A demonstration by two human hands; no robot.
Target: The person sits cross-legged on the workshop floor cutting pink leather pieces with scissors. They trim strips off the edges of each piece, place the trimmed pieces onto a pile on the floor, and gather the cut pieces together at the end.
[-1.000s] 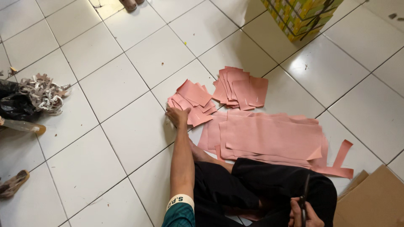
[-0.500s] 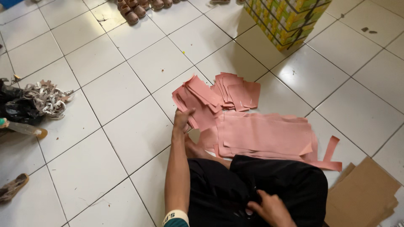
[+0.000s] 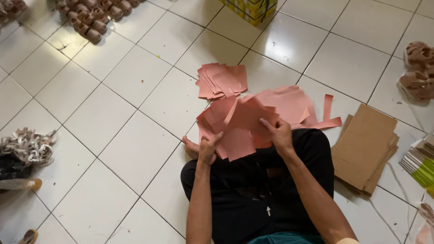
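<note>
I sit on a white tiled floor with my legs in black trousers folded under me. Both hands hold up a fanned bundle of pink cut sheets above my lap. My left hand grips its lower left edge. My right hand grips its right side. A second small stack of pink pieces lies on the tiles just beyond. More pink sheets and a pink strip lie behind the bundle, partly hidden by it.
Brown cardboard sheets lie at my right. A yellow box stands at the top. Rows of brown shoe parts lie top left, more at far right. Grey scraps lie left. Striped sheets sit right.
My left hand lifted the pink pieces off the floor and my right hand came up from my lap to grip them. The view shifted right, showing the cardboard.
</note>
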